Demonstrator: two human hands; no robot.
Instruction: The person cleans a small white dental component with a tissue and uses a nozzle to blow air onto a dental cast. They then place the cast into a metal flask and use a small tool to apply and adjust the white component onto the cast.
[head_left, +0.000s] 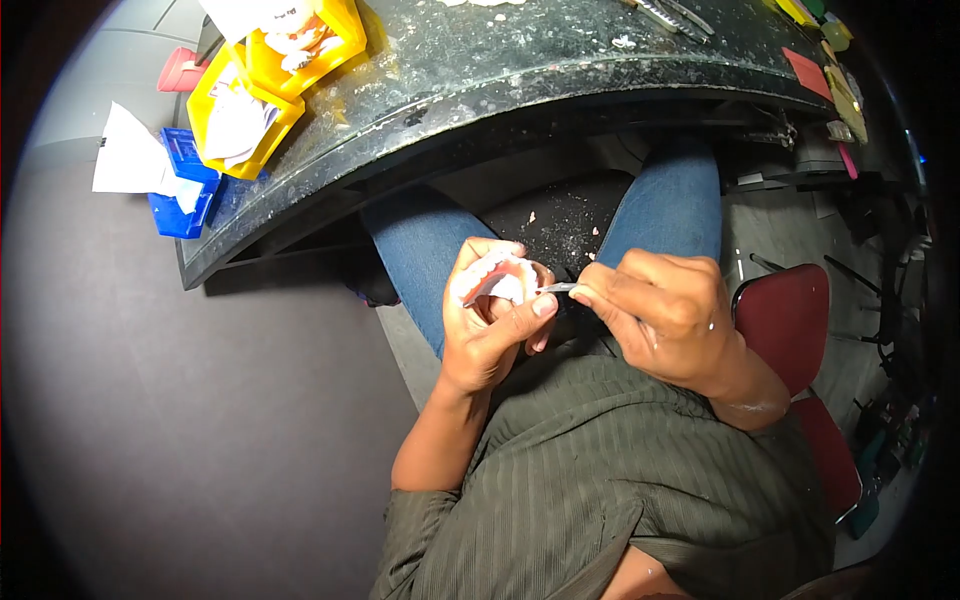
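A dental arch model, white with a reddish-pink inner rim, is held in my left hand, fingers wrapped behind it and the thumb at its lower right edge. My right hand is closed round a thin metal tool. The tool's tip touches or lies very near the right end of the model, beside my left thumb. Most of the tool's handle is hidden in my right fingers. Both hands are above my lap, and white specks show on my right hand.
A dark, stained workbench curves across the top. Yellow bins and a blue bin with papers and models stand at its left. Metal tools lie at the back. A red chair is on the right.
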